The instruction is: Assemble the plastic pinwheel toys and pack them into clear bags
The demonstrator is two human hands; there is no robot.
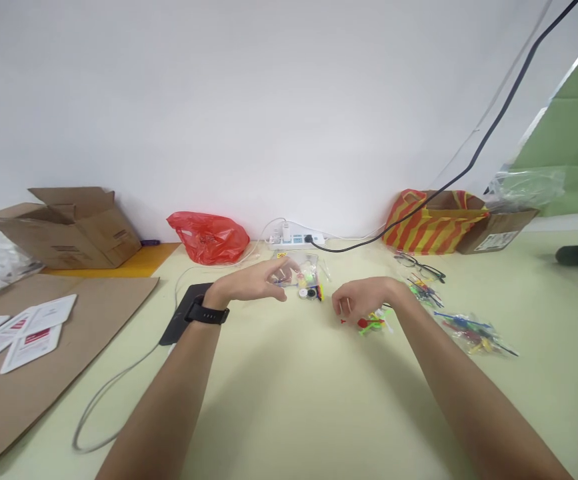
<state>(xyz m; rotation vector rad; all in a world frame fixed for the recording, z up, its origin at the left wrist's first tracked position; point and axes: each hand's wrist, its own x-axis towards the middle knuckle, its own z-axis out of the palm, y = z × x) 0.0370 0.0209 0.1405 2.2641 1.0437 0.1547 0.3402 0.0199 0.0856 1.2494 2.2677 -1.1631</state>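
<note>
My left hand [256, 280] hovers over the table with thumb and fingers apart and nothing held in it. Just beyond its fingertips lie a clear plastic bag [311, 263] and small round pieces, among them a white disc [303, 293] and a black one [311, 293]. My right hand [363, 297] is closed, its fingers curled down at the tabletop beside a small pile of colourful plastic pieces. A red piece [365, 323] and a green piece [371, 328] show under the palm. The fingers hide whatever is between them.
Bagged plastic parts [476, 333] and eyeglasses [421, 267] lie to the right. Along the wall stand a red bag [209, 237], a power strip [296, 239] and a striped bag [433, 227]. A black tablet-like slab [183, 317] lies by my left wrist; cardboard [93, 320] covers the left side.
</note>
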